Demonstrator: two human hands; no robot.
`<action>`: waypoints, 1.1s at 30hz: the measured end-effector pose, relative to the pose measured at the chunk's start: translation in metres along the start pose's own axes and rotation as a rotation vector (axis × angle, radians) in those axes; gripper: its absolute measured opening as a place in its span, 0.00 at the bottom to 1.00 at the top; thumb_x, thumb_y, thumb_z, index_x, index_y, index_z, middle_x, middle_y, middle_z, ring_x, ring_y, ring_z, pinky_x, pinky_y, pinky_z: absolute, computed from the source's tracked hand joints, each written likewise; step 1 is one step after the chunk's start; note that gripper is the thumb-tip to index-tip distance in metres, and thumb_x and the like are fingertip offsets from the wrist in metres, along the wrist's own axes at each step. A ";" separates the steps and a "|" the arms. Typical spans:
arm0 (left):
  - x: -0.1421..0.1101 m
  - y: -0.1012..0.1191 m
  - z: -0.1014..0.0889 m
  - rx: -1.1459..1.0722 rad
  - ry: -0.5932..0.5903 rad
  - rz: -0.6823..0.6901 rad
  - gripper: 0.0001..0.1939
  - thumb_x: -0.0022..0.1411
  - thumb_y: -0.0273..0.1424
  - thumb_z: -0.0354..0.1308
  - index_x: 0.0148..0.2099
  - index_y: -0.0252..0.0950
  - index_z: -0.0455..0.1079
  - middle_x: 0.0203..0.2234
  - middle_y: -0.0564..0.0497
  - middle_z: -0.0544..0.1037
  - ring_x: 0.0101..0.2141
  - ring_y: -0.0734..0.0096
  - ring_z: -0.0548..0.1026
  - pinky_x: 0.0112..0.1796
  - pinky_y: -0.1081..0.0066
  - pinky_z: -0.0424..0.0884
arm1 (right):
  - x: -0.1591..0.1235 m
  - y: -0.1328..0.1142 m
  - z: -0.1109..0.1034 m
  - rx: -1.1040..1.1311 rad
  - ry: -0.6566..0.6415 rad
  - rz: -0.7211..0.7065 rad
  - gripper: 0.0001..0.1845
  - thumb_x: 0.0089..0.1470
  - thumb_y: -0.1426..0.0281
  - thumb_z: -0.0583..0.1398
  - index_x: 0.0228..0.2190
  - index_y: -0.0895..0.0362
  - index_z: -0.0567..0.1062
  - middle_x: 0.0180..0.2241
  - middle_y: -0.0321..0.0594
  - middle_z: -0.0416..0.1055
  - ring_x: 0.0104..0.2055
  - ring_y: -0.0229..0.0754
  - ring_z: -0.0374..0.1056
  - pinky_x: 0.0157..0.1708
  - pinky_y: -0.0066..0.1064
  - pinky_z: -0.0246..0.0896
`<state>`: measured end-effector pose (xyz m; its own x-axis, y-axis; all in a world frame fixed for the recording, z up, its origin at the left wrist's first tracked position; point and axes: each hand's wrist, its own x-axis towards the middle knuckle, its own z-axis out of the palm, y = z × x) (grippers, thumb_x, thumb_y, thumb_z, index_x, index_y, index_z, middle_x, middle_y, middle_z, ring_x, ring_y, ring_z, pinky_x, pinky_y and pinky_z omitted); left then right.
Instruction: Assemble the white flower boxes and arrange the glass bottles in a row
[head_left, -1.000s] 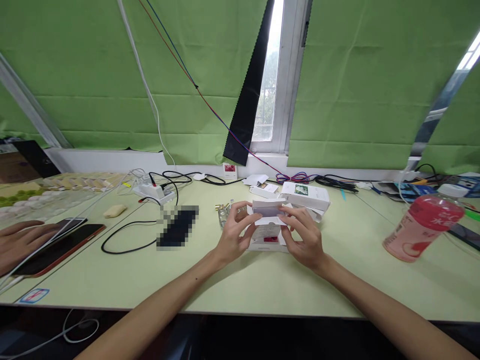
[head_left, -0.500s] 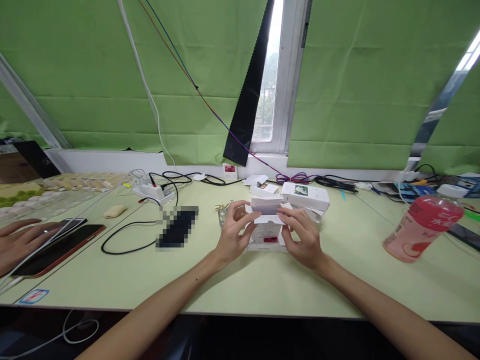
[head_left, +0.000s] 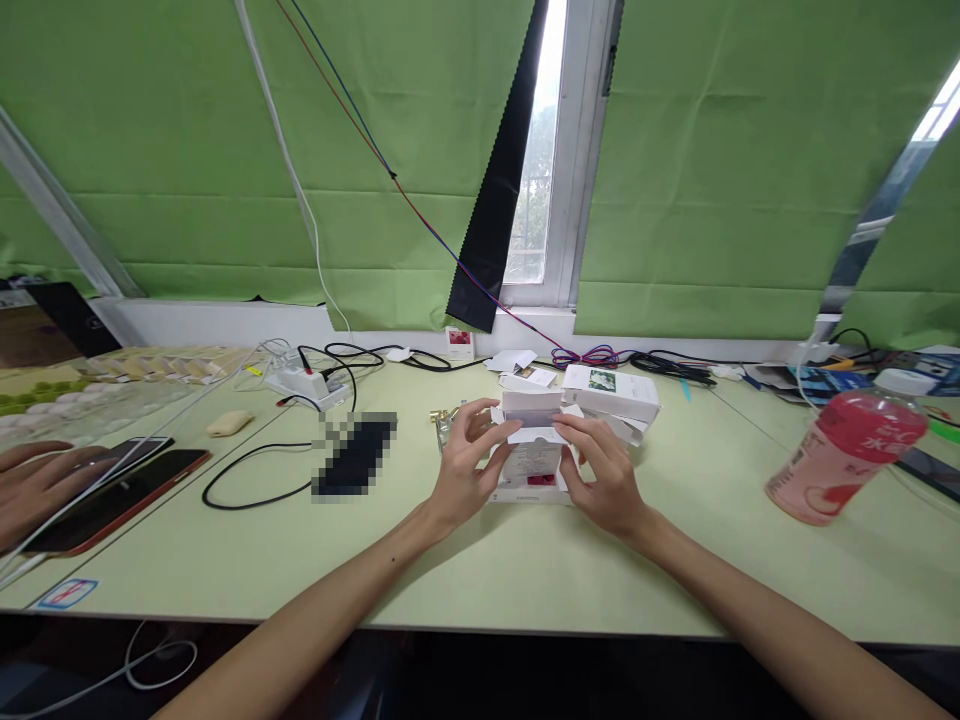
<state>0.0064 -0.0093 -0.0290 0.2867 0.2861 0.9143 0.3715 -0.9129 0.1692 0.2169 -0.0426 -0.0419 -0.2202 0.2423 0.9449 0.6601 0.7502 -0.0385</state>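
A small white cardboard box [head_left: 534, 462] with printed text and a dark red patch rests on the pale green table in front of me, its top flaps raised. My left hand [head_left: 470, 455] is closed on the box's left side, thumb and fingers pinching the flap edge. On the opposite side my right hand [head_left: 602, 470] grips the box in the same way, fingertips on the flap. What lies inside the box is hidden. Just behind my left hand sits a clear packet with brass-coloured parts [head_left: 442, 424], partly covered by the fingers.
Behind the hands lie more white boxes [head_left: 622, 392] and paper pieces [head_left: 511, 360]. A pink drink bottle [head_left: 844, 450] stands at right. To the left are a power strip [head_left: 304, 382], a black cable and a blurred-out dark object [head_left: 356, 458]. Another person's hand [head_left: 41, 485] touches a phone at far left.
Both hands stay on the box, with only slight finger movement at the flaps. The other person's hand has shifted a little over the phone.
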 end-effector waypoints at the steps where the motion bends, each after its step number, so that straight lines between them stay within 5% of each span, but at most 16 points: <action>1: 0.000 0.000 0.000 0.000 0.000 0.000 0.15 0.67 0.22 0.56 0.52 0.41 0.73 0.52 0.42 0.65 0.40 0.70 0.74 0.40 0.62 0.78 | 0.000 0.000 0.000 -0.004 -0.001 0.002 0.26 0.57 0.83 0.55 0.55 0.54 0.69 0.49 0.51 0.74 0.47 0.51 0.71 0.37 0.43 0.73; 16: -0.001 0.000 0.001 0.005 -0.034 -0.051 0.12 0.68 0.25 0.57 0.52 0.41 0.72 0.50 0.43 0.65 0.34 0.75 0.73 0.36 0.66 0.75 | -0.002 0.000 0.000 -0.035 -0.006 0.010 0.29 0.58 0.82 0.54 0.59 0.52 0.67 0.52 0.50 0.74 0.48 0.51 0.73 0.40 0.45 0.75; 33: -0.003 -0.002 0.002 0.050 -0.108 -0.067 0.13 0.67 0.25 0.57 0.54 0.40 0.69 0.49 0.43 0.69 0.40 0.68 0.74 0.40 0.66 0.74 | -0.004 0.001 0.001 -0.033 -0.004 0.010 0.34 0.58 0.82 0.54 0.64 0.52 0.63 0.55 0.51 0.73 0.52 0.52 0.73 0.45 0.46 0.75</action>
<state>0.0065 -0.0081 -0.0332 0.3521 0.3786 0.8560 0.4360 -0.8756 0.2079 0.2178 -0.0421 -0.0456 -0.2166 0.2518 0.9432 0.6858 0.7269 -0.0365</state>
